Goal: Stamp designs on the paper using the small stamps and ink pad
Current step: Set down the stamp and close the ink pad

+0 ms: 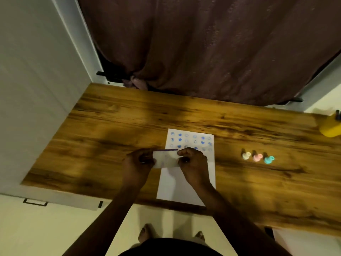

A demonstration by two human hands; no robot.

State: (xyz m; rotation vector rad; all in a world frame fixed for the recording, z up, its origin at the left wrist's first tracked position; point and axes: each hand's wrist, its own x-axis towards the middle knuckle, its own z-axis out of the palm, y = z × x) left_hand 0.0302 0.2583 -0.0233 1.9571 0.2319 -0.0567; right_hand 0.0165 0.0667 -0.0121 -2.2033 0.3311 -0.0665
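At the centre of the frame both hands hold a small pale case with a purple edge, most likely the ink pad (166, 159). The left hand (137, 164) is closed on its left end and the right hand (193, 163) is pinched on its right end, thumb and fingers clamped around it. Holding it at both ends like this suggests the case is being opened or shut, though the blur makes it hard to tell which, or whether it is lifted off the bench (110, 126) or resting on it.

The paper (184, 183) lies flat just under and behind the hands, its long side running away from the person. Rows of blue prints fill its upper part while the lower half is bare, so the stamping looks roughly half done at most.

Three small stamps stand in a row to the right of the paper, well apart from the hands: a cream stamp (246, 155), a pink stamp (257, 157) and a teal stamp (269, 159). They sit within easy reach of the right hand, presumably parked there between uses.

A yellow holder (330, 129) sits at the right edge of the frame.
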